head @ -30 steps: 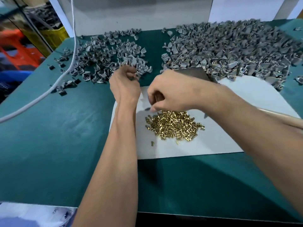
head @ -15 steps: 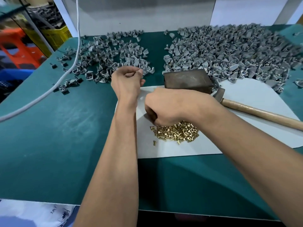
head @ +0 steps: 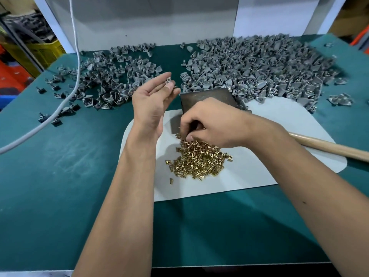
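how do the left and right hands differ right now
The left hand is raised with its palm showing, fingers fairly straight, pinching a small grey part at the fingertips. The right hand is low, knuckles up, fingers curled onto the brass pieces. The left hand's fingertips are over the green table, the right hand over the white sheet. Both are bare.

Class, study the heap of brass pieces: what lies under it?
A white sheet lies under the heap of brass pieces, on the green table. The right hand covers the heap's far edge, hiding whatever its fingers pick.
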Tool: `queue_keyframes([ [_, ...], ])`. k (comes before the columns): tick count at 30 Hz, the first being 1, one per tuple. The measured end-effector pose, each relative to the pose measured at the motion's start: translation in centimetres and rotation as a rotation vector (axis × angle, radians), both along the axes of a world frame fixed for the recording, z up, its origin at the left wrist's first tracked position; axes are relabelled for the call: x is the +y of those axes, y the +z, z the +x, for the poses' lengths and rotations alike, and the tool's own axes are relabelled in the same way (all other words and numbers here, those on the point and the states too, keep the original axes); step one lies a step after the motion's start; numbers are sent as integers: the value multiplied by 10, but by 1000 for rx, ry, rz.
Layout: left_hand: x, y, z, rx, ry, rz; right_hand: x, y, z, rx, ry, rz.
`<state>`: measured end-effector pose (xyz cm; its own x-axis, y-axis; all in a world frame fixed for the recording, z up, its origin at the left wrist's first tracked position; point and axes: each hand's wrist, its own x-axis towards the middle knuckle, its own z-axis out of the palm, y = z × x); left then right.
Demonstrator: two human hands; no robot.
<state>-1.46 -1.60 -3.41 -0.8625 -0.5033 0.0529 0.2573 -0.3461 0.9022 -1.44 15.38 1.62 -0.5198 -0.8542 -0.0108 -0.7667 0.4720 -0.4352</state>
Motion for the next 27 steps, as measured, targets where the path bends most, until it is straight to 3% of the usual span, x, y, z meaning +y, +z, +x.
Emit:
queue_keyframes([
  [4,11,1,0,52,-101,-42,19,-2,-5,-25,-75,-184],
  [8,19,3,3,119,-206,-159,35,-17,-12,-156,-272,-544],
  [13,29,7,5,174,-300,-257,49,-36,-23,-152,-464,-887],
  [19,39,3,5,143,-416,-320,52,-38,-25,-97,-504,-968],
  [27,42,2,5,142,-441,-319,48,-33,-14,135,-559,-942],
])
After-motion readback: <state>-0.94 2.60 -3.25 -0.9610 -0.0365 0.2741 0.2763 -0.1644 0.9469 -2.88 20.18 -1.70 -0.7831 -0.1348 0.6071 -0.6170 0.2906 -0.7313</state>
